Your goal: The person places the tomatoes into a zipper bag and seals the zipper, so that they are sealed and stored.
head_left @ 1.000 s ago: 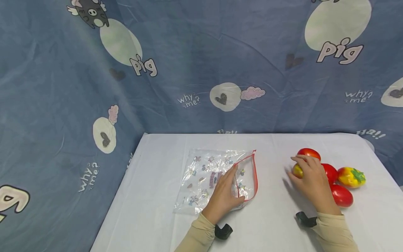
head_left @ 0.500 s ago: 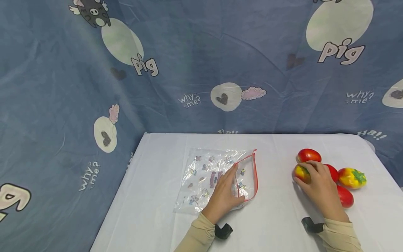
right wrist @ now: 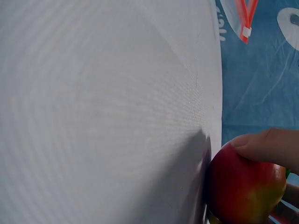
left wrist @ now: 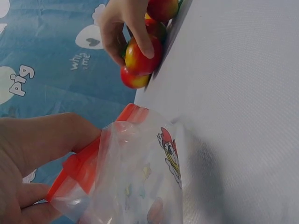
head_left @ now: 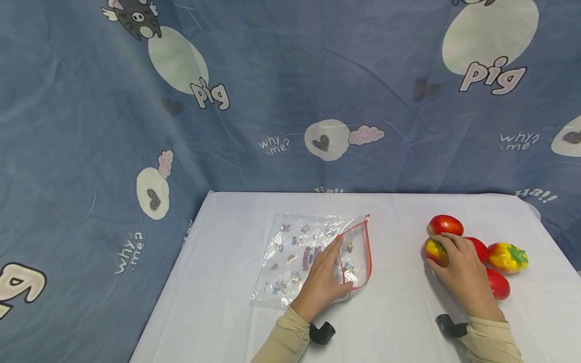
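On the left of the table lies a clear printed zip bag [head_left: 286, 252] with a red zip edge along its mouth. My left hand [head_left: 320, 282] holds the bag at the mouth, thumb and fingers spread apart; in the left wrist view the red zip strip [left wrist: 86, 163] runs between them. To the right, my right hand [head_left: 465, 272] grips a red-and-yellow toy fruit [head_left: 436, 252], thumb on one side and fingers on the other. The right wrist view shows this fruit [right wrist: 243, 186] close to the tabletop, with a bit of green behind it.
Around the right hand are a red fruit [head_left: 446, 225] behind, another red fruit [head_left: 499, 283] in front, and one [head_left: 478, 248] partly hidden by the hand. A yellow-and-red fruit with a green top [head_left: 507, 257] lies farthest right. A patterned blue cloth [head_left: 272, 166] hangs behind the white table [head_left: 390, 322].
My right hand has come down and slightly right, closing its fingers round the red-and-yellow fruit. The left hand and the bag have stayed in place.
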Motion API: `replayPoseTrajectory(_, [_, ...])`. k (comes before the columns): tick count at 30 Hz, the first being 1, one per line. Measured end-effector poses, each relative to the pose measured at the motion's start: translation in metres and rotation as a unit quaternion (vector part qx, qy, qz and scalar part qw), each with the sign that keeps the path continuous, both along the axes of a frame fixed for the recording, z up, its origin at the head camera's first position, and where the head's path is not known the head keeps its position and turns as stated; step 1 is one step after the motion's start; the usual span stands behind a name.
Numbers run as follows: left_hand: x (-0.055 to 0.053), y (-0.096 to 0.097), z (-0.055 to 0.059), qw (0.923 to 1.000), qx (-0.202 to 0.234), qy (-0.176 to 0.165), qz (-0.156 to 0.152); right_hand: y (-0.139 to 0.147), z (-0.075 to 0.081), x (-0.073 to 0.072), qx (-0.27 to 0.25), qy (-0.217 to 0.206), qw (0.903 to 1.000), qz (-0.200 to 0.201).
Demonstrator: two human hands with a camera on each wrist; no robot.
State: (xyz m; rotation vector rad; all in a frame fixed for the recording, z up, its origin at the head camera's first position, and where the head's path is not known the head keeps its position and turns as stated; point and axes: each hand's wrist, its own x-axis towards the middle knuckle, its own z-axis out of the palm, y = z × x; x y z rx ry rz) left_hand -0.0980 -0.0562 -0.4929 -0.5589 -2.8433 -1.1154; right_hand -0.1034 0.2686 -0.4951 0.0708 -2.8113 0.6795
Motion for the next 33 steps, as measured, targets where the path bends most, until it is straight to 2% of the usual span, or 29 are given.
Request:
replayPoseTrajectory(17, [0.001, 0.001, 0.002, 1.0000, 0.004, -0.007, 0.003, -0.004, 0.000, 0.001, -0.022, -0.007, 0.9997, 0.012])
replayPoseTrajectory(33, [0.002, 0.001, 0.003, 0.9999, 0.005, -0.012, 0.002, -0.016, -0.004, -0.002, -0.086, 0.009, 0.9951, 0.047])
